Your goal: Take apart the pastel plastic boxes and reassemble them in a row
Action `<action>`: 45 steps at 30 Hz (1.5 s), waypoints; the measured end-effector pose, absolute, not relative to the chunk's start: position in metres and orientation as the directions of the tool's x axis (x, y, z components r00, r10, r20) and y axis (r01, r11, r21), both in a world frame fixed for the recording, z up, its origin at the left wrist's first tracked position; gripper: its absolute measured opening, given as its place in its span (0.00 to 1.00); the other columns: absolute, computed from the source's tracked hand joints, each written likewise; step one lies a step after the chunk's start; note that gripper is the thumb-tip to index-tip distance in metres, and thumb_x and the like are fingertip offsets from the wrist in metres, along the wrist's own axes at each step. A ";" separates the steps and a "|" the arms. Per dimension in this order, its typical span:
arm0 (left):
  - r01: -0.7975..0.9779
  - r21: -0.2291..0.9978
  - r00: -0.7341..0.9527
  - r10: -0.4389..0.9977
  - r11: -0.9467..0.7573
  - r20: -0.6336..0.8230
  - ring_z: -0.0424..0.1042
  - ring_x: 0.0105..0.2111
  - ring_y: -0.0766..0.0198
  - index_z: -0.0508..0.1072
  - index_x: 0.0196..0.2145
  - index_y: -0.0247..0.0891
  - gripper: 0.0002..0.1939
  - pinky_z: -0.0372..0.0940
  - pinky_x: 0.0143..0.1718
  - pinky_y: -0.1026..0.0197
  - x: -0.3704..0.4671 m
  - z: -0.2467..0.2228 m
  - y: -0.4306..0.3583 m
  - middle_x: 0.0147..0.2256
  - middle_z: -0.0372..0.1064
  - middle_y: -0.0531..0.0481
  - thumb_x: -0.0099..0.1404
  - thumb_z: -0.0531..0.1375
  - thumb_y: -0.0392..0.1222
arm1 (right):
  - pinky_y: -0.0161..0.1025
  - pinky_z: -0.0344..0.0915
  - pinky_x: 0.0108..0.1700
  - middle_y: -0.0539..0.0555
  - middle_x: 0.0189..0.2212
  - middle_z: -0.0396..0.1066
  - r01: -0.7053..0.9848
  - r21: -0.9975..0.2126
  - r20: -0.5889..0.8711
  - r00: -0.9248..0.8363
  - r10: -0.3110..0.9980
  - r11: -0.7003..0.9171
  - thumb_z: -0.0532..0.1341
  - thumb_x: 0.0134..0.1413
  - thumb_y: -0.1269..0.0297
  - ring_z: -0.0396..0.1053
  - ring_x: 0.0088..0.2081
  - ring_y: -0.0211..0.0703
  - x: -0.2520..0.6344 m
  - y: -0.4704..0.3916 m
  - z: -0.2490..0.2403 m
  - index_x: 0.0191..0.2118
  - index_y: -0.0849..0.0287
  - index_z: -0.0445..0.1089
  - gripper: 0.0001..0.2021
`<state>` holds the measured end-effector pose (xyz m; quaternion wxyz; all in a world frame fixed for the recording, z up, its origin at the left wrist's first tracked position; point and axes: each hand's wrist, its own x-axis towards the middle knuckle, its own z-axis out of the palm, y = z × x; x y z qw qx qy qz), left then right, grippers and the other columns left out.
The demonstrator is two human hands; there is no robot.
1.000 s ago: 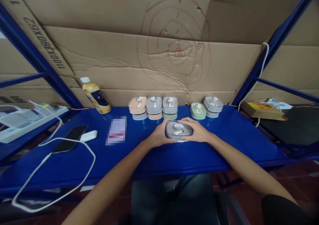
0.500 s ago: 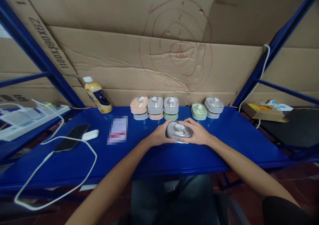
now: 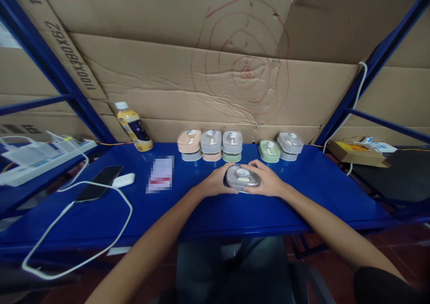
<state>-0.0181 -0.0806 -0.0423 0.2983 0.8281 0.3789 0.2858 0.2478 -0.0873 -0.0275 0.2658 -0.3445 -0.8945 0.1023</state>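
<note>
Between my two hands is a grey lidded box (image 3: 242,178) with a round sticker and a pale tab on its clear top. My left hand (image 3: 217,180) grips its left side, with the thumb along the near edge. On the opposite side my right hand (image 3: 267,178) wraps round it, fingers over the far rim. How the box's underside meets the table is hard to see. Behind it, similar boxes stand in a row: a peach one (image 3: 189,141), a grey one (image 3: 212,141) and another grey one (image 3: 232,141), each stacked on a second box.
Further right stand a green box (image 3: 269,150) and a grey stack (image 3: 290,145). A yellow drink bottle (image 3: 135,129), a blurred-out card (image 3: 161,174), a phone (image 3: 100,183) and its white cable (image 3: 130,210) lie left on the blue table (image 3: 235,219). Cardboard walls the back.
The whole view has shifted slightly to the right. Both hands keep their hold on the grey box, which looks turned or tilted very little, if at all.
</note>
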 end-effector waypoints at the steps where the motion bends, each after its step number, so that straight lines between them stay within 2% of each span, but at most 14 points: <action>1: 0.459 0.710 0.546 0.800 -0.534 0.249 0.66 0.63 0.40 0.59 0.67 0.39 0.54 0.63 0.63 0.42 -0.018 -0.043 -0.080 0.64 0.65 0.37 0.48 0.77 0.54 | 0.53 0.71 0.58 0.60 0.53 0.66 0.559 -0.376 0.395 -0.625 0.673 0.739 0.71 0.51 0.45 0.70 0.55 0.54 0.248 -0.087 -0.027 0.67 0.54 0.64 0.40; 5: 0.498 0.696 0.499 0.827 -0.517 0.257 0.66 0.64 0.39 0.58 0.67 0.39 0.54 0.62 0.64 0.40 -0.020 -0.047 -0.078 0.64 0.65 0.36 0.50 0.76 0.54 | 0.54 0.67 0.62 0.62 0.60 0.63 0.550 -0.367 0.365 -0.657 0.659 0.751 0.71 0.52 0.43 0.67 0.61 0.57 0.254 -0.085 -0.023 0.71 0.54 0.57 0.45; 8: 0.519 0.675 0.440 0.841 -0.524 0.315 0.67 0.63 0.42 0.58 0.67 0.39 0.46 0.62 0.65 0.40 -0.020 -0.052 -0.075 0.63 0.66 0.36 0.56 0.73 0.49 | 0.54 0.70 0.58 0.63 0.61 0.65 0.643 -0.285 0.293 -0.647 0.703 0.711 0.71 0.51 0.44 0.70 0.59 0.60 0.261 -0.085 -0.015 0.71 0.53 0.55 0.47; 12: 0.525 0.627 0.418 0.816 -0.576 0.400 0.72 0.58 0.49 0.63 0.63 0.40 0.31 0.66 0.61 0.43 -0.018 -0.057 -0.072 0.57 0.72 0.40 0.65 0.66 0.40 | 0.50 0.71 0.50 0.63 0.55 0.73 0.778 -0.140 0.211 -0.581 0.786 0.613 0.72 0.48 0.41 0.75 0.52 0.61 0.266 -0.089 0.000 0.69 0.54 0.60 0.46; 16: 0.598 0.581 0.359 0.833 -0.552 0.422 0.76 0.52 0.49 0.68 0.57 0.38 0.23 0.70 0.56 0.44 -0.012 -0.057 -0.076 0.50 0.76 0.41 0.66 0.66 0.41 | 0.43 0.66 0.40 0.62 0.47 0.78 0.812 0.004 0.169 -0.576 0.800 0.584 0.70 0.47 0.34 0.77 0.45 0.60 0.262 -0.098 0.013 0.61 0.57 0.66 0.43; 19: 0.587 0.554 0.389 0.806 -0.590 0.446 0.77 0.48 0.52 0.73 0.49 0.39 0.13 0.71 0.54 0.47 -0.008 -0.056 -0.079 0.45 0.78 0.44 0.68 0.64 0.42 | 0.40 0.60 0.34 0.61 0.39 0.80 0.824 0.121 0.150 -0.566 0.810 0.553 0.67 0.48 0.31 0.79 0.39 0.59 0.257 -0.105 0.018 0.54 0.58 0.70 0.38; 21: 0.541 0.537 0.452 0.762 -0.647 0.463 0.77 0.50 0.53 0.75 0.47 0.40 0.10 0.71 0.56 0.48 -0.007 -0.056 -0.080 0.47 0.79 0.45 0.69 0.63 0.42 | 0.40 0.58 0.32 0.61 0.36 0.81 0.832 0.189 0.152 -0.549 0.822 0.521 0.65 0.53 0.31 0.79 0.36 0.58 0.255 -0.108 0.018 0.52 0.59 0.70 0.35; 24: 0.499 0.526 0.503 0.724 -0.689 0.472 0.75 0.55 0.54 0.75 0.51 0.41 0.13 0.69 0.60 0.48 -0.006 -0.057 -0.080 0.53 0.78 0.45 0.71 0.61 0.42 | 0.41 0.58 0.32 0.63 0.34 0.81 0.854 0.243 0.164 -0.504 0.848 0.460 0.61 0.59 0.34 0.79 0.36 0.60 0.254 -0.107 0.014 0.52 0.61 0.69 0.32; 29: 0.505 0.542 0.514 0.739 -0.672 0.436 0.75 0.56 0.53 0.76 0.53 0.40 0.15 0.67 0.62 0.47 -0.005 -0.054 -0.082 0.54 0.77 0.44 0.72 0.57 0.43 | 0.43 0.64 0.35 0.66 0.39 0.81 0.900 0.216 0.179 -0.417 0.891 0.378 0.58 0.64 0.39 0.79 0.41 0.64 0.257 -0.089 0.007 0.55 0.62 0.68 0.30; 35: 0.536 0.554 0.499 0.769 -0.637 0.401 0.75 0.56 0.51 0.77 0.50 0.40 0.14 0.67 0.62 0.45 -0.004 -0.050 -0.082 0.53 0.78 0.44 0.71 0.58 0.44 | 0.49 0.69 0.44 0.71 0.47 0.78 0.938 0.140 0.191 -0.339 0.921 0.316 0.56 0.68 0.49 0.78 0.47 0.65 0.260 -0.054 -0.004 0.66 0.64 0.61 0.29; 39: 0.529 0.562 0.492 0.769 -0.636 0.409 0.75 0.54 0.51 0.77 0.49 0.42 0.13 0.67 0.61 0.45 -0.005 -0.050 -0.081 0.51 0.78 0.45 0.70 0.59 0.44 | 0.48 0.70 0.45 0.68 0.49 0.78 0.974 0.103 0.259 -0.224 0.940 0.203 0.53 0.69 0.59 0.77 0.46 0.61 0.255 -0.041 -0.006 0.62 0.62 0.65 0.21; 42: 0.523 0.563 0.492 0.766 -0.640 0.414 0.76 0.53 0.50 0.77 0.48 0.40 0.13 0.67 0.60 0.45 -0.005 -0.050 -0.081 0.50 0.78 0.43 0.70 0.59 0.44 | 0.47 0.69 0.47 0.67 0.50 0.76 0.978 0.029 0.364 -0.203 0.909 0.207 0.50 0.70 0.55 0.76 0.47 0.60 0.240 -0.038 0.000 0.56 0.61 0.68 0.19; 45: 0.533 0.556 0.494 0.768 -0.638 0.408 0.76 0.53 0.51 0.77 0.48 0.40 0.12 0.68 0.60 0.46 -0.006 -0.049 -0.081 0.50 0.78 0.43 0.70 0.59 0.44 | 0.48 0.67 0.51 0.68 0.53 0.73 0.964 -0.035 0.457 -0.220 0.862 0.265 0.52 0.68 0.47 0.72 0.53 0.62 0.211 -0.035 0.009 0.57 0.62 0.67 0.25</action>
